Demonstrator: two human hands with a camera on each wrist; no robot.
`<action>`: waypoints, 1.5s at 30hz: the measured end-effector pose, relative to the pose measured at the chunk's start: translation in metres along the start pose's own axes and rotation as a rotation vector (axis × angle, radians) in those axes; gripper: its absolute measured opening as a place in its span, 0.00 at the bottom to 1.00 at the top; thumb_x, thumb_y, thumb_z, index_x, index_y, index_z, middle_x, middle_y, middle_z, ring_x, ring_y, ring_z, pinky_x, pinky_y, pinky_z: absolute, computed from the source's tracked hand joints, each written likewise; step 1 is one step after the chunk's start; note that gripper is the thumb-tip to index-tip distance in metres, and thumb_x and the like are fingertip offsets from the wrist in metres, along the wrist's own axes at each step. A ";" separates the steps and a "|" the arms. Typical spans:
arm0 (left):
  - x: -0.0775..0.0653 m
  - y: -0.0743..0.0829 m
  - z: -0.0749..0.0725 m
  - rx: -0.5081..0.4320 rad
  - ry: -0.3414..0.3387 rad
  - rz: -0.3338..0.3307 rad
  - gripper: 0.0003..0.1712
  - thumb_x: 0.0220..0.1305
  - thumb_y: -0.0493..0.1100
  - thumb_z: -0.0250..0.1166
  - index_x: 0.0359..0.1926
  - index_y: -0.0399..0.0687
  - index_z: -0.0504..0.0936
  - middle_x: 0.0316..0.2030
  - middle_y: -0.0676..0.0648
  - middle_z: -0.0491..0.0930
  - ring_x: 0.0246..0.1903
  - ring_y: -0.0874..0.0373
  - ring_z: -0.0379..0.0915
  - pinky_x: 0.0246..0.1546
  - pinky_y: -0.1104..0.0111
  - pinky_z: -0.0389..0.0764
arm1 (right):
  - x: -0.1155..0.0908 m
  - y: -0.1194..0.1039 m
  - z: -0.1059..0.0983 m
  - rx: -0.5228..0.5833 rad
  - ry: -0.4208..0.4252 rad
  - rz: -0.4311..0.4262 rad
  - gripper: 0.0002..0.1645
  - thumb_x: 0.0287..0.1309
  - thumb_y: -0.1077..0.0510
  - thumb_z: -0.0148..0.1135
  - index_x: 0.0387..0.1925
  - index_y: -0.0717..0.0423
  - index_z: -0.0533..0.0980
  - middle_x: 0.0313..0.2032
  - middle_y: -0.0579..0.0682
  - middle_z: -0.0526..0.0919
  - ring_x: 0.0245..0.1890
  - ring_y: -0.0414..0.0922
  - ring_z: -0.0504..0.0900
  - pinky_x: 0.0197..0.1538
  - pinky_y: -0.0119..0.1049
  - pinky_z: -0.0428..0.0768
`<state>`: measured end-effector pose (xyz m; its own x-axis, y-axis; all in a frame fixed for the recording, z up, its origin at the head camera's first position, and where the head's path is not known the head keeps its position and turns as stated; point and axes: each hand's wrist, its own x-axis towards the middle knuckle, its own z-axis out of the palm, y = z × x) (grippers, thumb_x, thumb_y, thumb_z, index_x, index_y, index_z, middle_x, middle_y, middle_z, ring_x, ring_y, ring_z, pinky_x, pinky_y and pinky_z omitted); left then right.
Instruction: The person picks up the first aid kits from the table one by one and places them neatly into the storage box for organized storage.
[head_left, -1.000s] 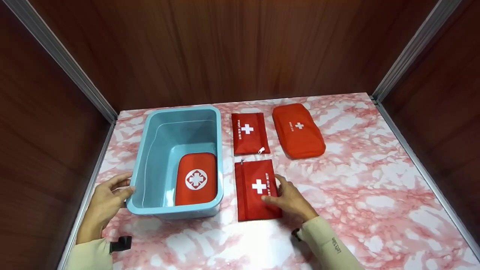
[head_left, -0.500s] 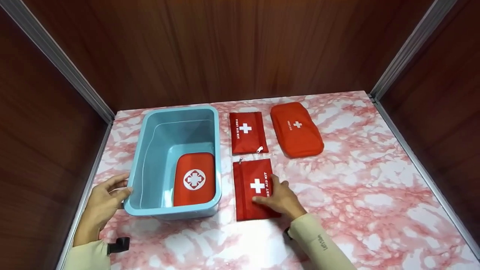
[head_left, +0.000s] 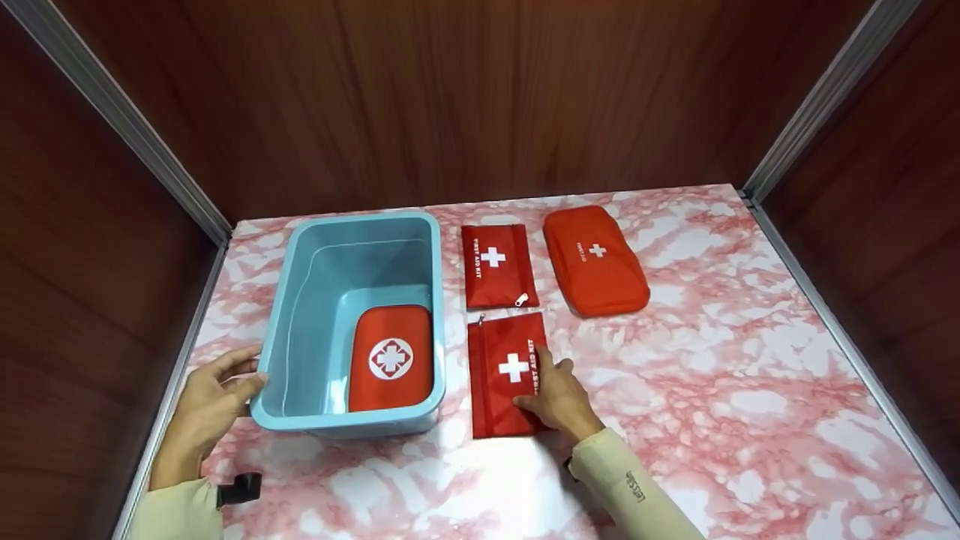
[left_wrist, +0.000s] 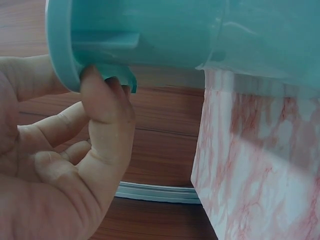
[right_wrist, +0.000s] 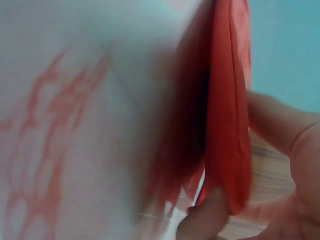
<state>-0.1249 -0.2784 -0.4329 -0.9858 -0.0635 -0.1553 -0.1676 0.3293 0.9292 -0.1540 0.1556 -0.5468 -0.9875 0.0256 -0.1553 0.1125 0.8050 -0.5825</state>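
Note:
In the head view, a light blue plastic bin [head_left: 345,421] stands at the left of the table. My left hand [head_left: 206,409] pinches its near-left rim, and the left wrist view shows thumb and fingers around the bin edge [left_wrist: 60,50]. Inside the bin lies a red case [head_left: 390,322] with a white round emblem. Right of the bin, my right hand [head_left: 562,397] holds the right edge of a flat red first aid pouch [head_left: 491,409] with a white cross. The right wrist view shows the pouch edge [right_wrist: 227,115] between thumb and fingers, raised off the table.
Beyond the held pouch lies a smaller red first aid pouch [head_left: 499,285]. A larger rounded red first aid bag [head_left: 600,281] lies to its right. The pink marbled table [head_left: 735,360] has dark wood panels [head_left: 480,97] behind and on both sides.
My right hand has shifted a little left and taken hold of the near pouch, which has moved slightly away from me. The left hand stays on the bin's rim.

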 end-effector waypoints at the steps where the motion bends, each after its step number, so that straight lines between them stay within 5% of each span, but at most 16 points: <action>1: 0.000 0.000 0.000 0.003 0.000 0.000 0.30 0.69 0.29 0.59 0.69 0.24 0.63 0.49 0.38 0.72 0.38 0.69 0.77 0.31 0.68 0.85 | 0.000 0.001 -0.001 0.029 0.004 -0.014 0.54 0.48 0.55 0.80 0.72 0.55 0.60 0.44 0.67 0.70 0.38 0.61 0.80 0.45 0.55 0.80; 5: 0.000 0.001 0.001 0.006 0.002 -0.001 0.30 0.69 0.29 0.59 0.69 0.24 0.63 0.48 0.38 0.72 0.38 0.69 0.77 0.31 0.68 0.85 | 0.001 0.006 -0.006 0.169 0.032 -0.083 0.42 0.54 0.66 0.72 0.69 0.60 0.64 0.44 0.65 0.76 0.41 0.58 0.79 0.48 0.53 0.79; 9: 0.000 0.001 0.001 0.003 0.004 -0.002 0.30 0.69 0.29 0.59 0.69 0.25 0.63 0.48 0.39 0.72 0.38 0.69 0.77 0.31 0.68 0.85 | 0.004 0.015 -0.012 0.346 0.025 -0.098 0.38 0.53 0.73 0.66 0.66 0.64 0.65 0.37 0.61 0.82 0.37 0.52 0.81 0.41 0.45 0.81; 16: -0.001 0.001 0.001 -0.002 0.008 0.002 0.30 0.69 0.29 0.59 0.68 0.24 0.63 0.47 0.41 0.73 0.37 0.69 0.77 0.30 0.68 0.85 | 0.011 0.027 -0.025 0.640 -0.132 0.062 0.32 0.57 0.72 0.62 0.63 0.72 0.65 0.30 0.54 0.79 0.24 0.43 0.78 0.25 0.37 0.79; 26: -0.001 0.001 0.001 -0.019 0.002 -0.004 0.30 0.69 0.28 0.59 0.69 0.24 0.62 0.47 0.42 0.73 0.37 0.68 0.78 0.30 0.67 0.85 | 0.015 0.039 -0.035 0.753 -0.297 0.057 0.21 0.56 0.66 0.63 0.51 0.67 0.70 0.26 0.49 0.79 0.23 0.42 0.78 0.27 0.35 0.76; 35: -0.001 0.000 0.001 -0.023 0.006 -0.003 0.30 0.68 0.28 0.59 0.69 0.23 0.62 0.46 0.42 0.73 0.37 0.68 0.78 0.30 0.67 0.85 | 0.012 0.039 -0.034 1.016 -0.403 0.049 0.18 0.56 0.71 0.62 0.47 0.60 0.68 0.29 0.50 0.81 0.21 0.42 0.76 0.23 0.34 0.71; 45: 0.000 0.001 0.000 -0.010 0.003 -0.010 0.30 0.69 0.29 0.59 0.69 0.24 0.63 0.46 0.43 0.74 0.37 0.69 0.78 0.30 0.67 0.85 | 0.008 0.033 -0.039 1.108 -0.439 0.023 0.16 0.57 0.70 0.61 0.46 0.56 0.69 0.33 0.50 0.84 0.28 0.43 0.83 0.28 0.36 0.84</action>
<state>-0.1249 -0.2776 -0.4317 -0.9841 -0.0696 -0.1633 -0.1770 0.3194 0.9310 -0.1628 0.2052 -0.5364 -0.8860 -0.3455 -0.3093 0.3771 -0.1489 -0.9141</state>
